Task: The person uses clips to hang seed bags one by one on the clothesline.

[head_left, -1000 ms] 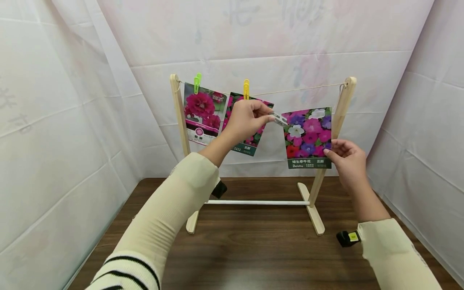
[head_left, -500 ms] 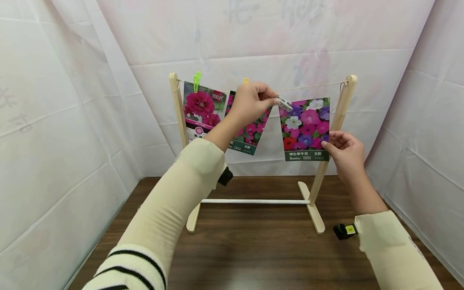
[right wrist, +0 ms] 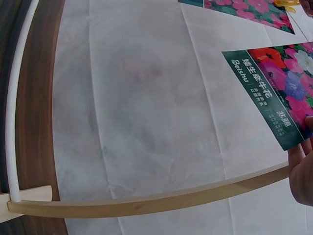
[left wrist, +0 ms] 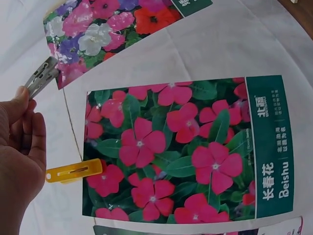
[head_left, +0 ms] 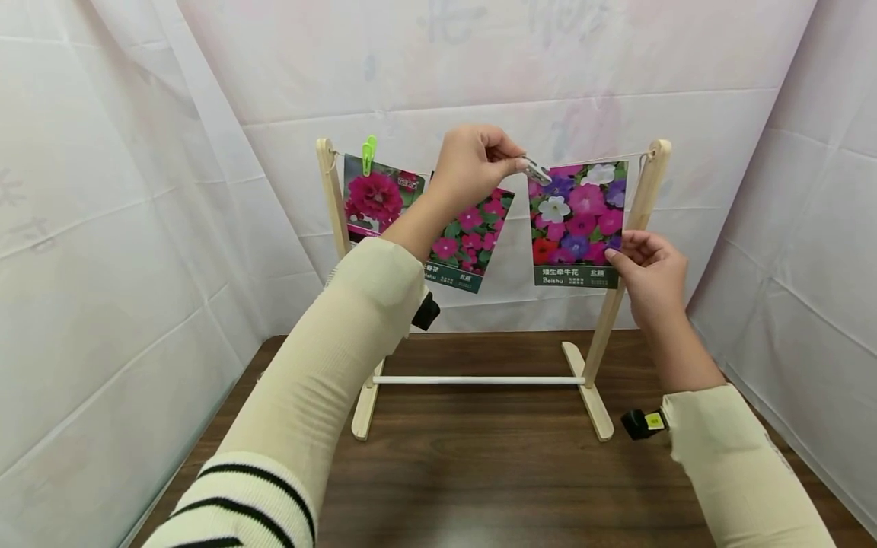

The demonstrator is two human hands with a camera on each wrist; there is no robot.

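Observation:
My left hand (head_left: 473, 164) pinches a grey clothes peg (head_left: 537, 171) between thumb and fingers. The peg's tip lies at the upper left corner of a seed packet with mixed petunia flowers (head_left: 578, 221). Whether it bites the packet or the string (left wrist: 73, 125) I cannot tell. Lower down, my right hand (head_left: 656, 274) pinches that packet's right edge, thumb in front. The packet's top edge is level with the string. Beside it a pink-flowered seed packet (left wrist: 161, 152) hangs tilted from a yellow peg (left wrist: 76, 170), which my left hand hides in the head view.
A third packet (head_left: 377, 198) hangs at the left from a green peg (head_left: 368, 154). The string spans two wooden posts (head_left: 633, 209), joined low down by a white rod (head_left: 479, 380). The stand is on a dark wooden table (head_left: 479, 472), with white cloth (head_left: 479, 68) behind.
Both hands have risen, lifting the petunia packet and the grey peg up to the string. My left hand now covers the yellow peg in the head view.

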